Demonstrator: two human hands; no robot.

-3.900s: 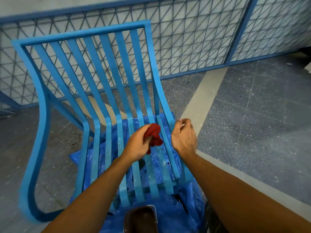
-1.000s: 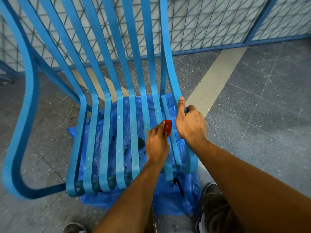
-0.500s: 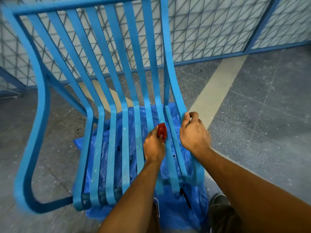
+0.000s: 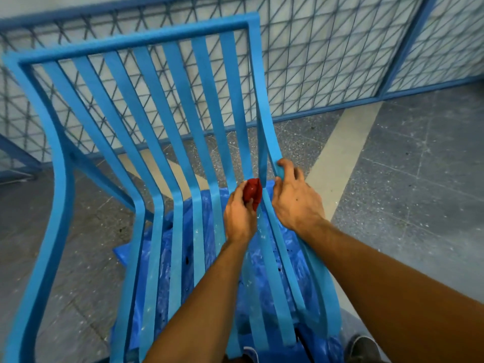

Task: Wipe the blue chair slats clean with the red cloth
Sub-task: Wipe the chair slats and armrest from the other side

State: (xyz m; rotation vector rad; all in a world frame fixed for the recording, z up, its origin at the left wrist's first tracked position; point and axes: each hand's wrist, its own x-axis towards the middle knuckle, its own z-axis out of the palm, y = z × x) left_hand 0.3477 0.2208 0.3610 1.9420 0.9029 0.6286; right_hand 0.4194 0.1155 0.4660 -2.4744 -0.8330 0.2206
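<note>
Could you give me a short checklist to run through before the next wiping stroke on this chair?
1. Cloth held: ok, the left hand pinches the bunched red cloth.
2. Cloth on a slat: ok, it presses at the seat bend, on the slat beside the outer rail.
3. Chair steadied: ok, the right hand grips that rail.
4. Right hand clear of the stroke: cannot tell, it lies close beside the cloth.
5. Seat slats clean: not ok, pale specks show.
6. Blue plastic sheet under the seat: ok.
</note>
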